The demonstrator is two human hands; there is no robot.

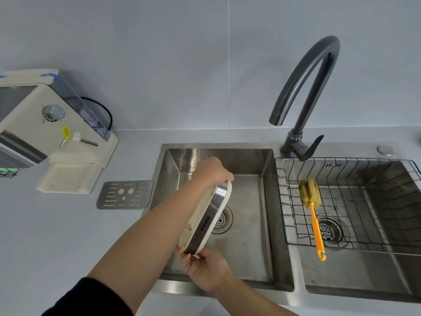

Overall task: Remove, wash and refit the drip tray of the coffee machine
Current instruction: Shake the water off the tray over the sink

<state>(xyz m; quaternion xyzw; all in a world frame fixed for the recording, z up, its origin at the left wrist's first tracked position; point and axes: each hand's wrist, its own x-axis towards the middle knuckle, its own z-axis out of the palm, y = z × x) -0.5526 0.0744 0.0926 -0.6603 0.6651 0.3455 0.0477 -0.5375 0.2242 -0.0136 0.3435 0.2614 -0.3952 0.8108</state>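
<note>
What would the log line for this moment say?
stage: wash | hands: left, right hold tray tilted over sink | grate: on counter | tap: off

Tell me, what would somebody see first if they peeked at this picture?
Two hands, left and right, holding a tilted tray over the left sink. Then the big curved tap behind the sinks, and the orange brush lying in the wire rack on the right.
</note>
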